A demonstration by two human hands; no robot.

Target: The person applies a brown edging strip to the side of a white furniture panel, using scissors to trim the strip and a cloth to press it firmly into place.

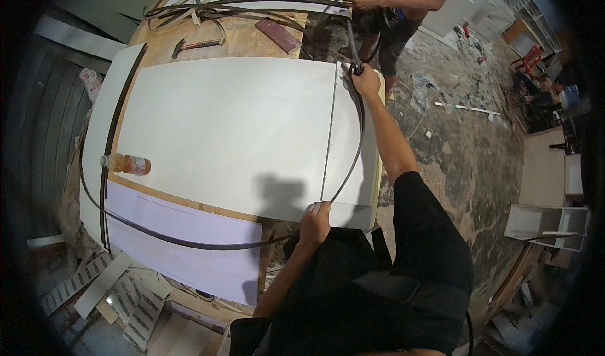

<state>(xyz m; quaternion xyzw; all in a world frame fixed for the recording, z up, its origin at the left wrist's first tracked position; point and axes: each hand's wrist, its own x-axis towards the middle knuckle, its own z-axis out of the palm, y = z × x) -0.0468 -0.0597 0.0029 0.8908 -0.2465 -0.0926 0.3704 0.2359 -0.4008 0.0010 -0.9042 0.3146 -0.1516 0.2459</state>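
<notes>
A long dark edging strip point(201, 246) loops from the left side of the table round to my hands. My left hand point(314, 225) is closed on the strip at the near edge of the large white panel point(227, 129). Between my hands the strip bows to the right over the panel. At the panel's far right corner my right hand point(367, 82) is closed round what look like black-handled scissors point(353, 44), blades pointing away from me. The strip's far end reaches this hand; how it is held there is hidden. A dark line crosses the panel left of the strip.
Across the table, another person's hand point(362, 0) holds a bundle of dark strips point(265, 0). A hammer point(198, 46) and a dark red block point(278, 36) lie on the plywood. A bottle point(129, 164) lies at the left. Scraps litter the floor point(441, 160).
</notes>
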